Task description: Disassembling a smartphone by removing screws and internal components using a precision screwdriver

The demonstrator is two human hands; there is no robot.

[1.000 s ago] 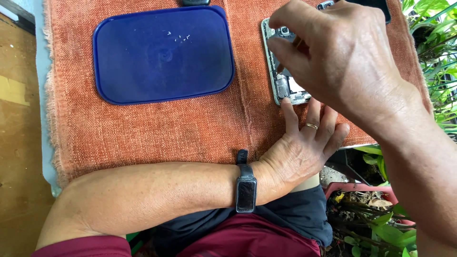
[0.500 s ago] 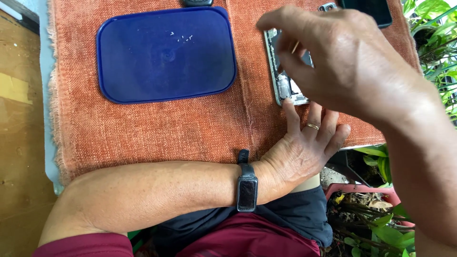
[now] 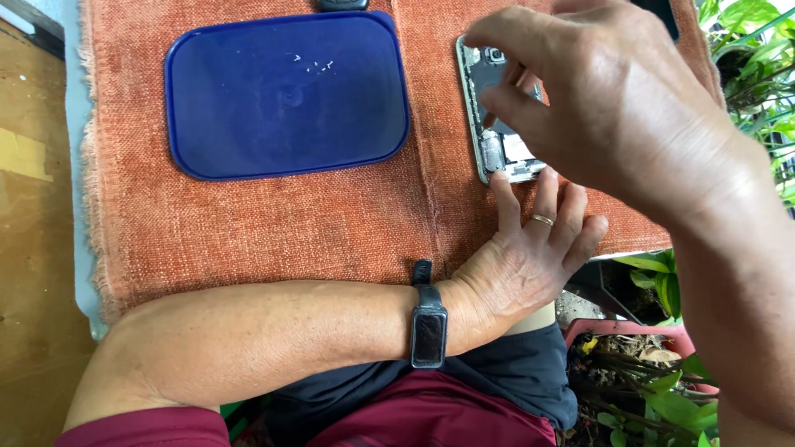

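Observation:
An opened phone (image 3: 489, 141) with its back off and its inner parts bare lies on an orange woven cloth (image 3: 273, 223). My left hand (image 3: 530, 257) lies flat on the cloth, its fingertips touching the phone's near end; it wears a ring (image 3: 542, 219) and a dark wristband (image 3: 429, 335). My right hand (image 3: 613, 108) hovers over the phone and hides most of it, thumb and forefinger curled toward its upper part. I cannot make out anything between those fingers. A blue plastic lid (image 3: 286, 95) with a few tiny pale bits on it lies to the left.
A dark object (image 3: 339, 4) pokes in at the cloth's far edge. Green plants (image 3: 745, 66) and a red pot (image 3: 629, 331) stand to the right, beyond the table edge. Wooden floor (image 3: 33, 248) shows on the left.
My right hand has shifted a little over the phone, its thumb and forefinger spreading apart. My left hand has stayed at the phone's near end.

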